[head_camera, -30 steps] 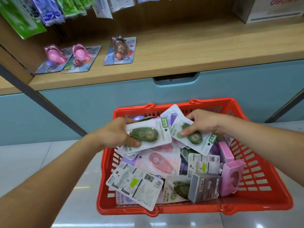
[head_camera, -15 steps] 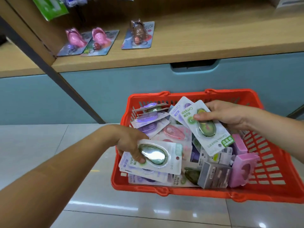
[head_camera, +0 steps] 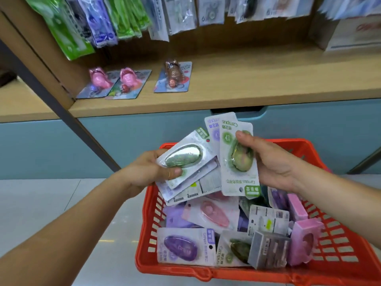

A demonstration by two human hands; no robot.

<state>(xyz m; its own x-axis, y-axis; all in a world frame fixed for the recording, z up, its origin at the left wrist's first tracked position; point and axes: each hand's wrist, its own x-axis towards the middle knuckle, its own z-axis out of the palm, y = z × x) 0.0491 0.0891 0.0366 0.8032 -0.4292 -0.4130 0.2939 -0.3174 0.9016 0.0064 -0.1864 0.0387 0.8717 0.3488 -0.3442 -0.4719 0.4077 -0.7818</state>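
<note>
Whereas it sat lower before, the left hand (head_camera: 150, 172) grips its pack stack (head_camera: 185, 157) at nine o'clock of the green pack (head_camera: 240, 162) gripped by the right hand (head_camera: 274, 162).

Orange-red basket (head_camera: 340, 271); green pack (head_camera: 239, 162); purple pack (head_camera: 181, 247); pink boxes (head_camera: 305, 244); grey box (head_camera: 268, 252).

A white blister card with a shiny green oval correction tape (head_camera: 184, 156) lies tilted atop a fanned stack of like cards (head_camera: 185, 189), gripped in the left hand (head_camera: 150, 172); a second green-tape card (head_camera: 239, 162) stands nearly upright with its print inverted, pinched in the right hand (head_camera: 274, 162); a purple-printed card (head_camera: 213, 129) sits just behind it; all are held above the red plastic basket (head_camera: 206, 273).
</note>
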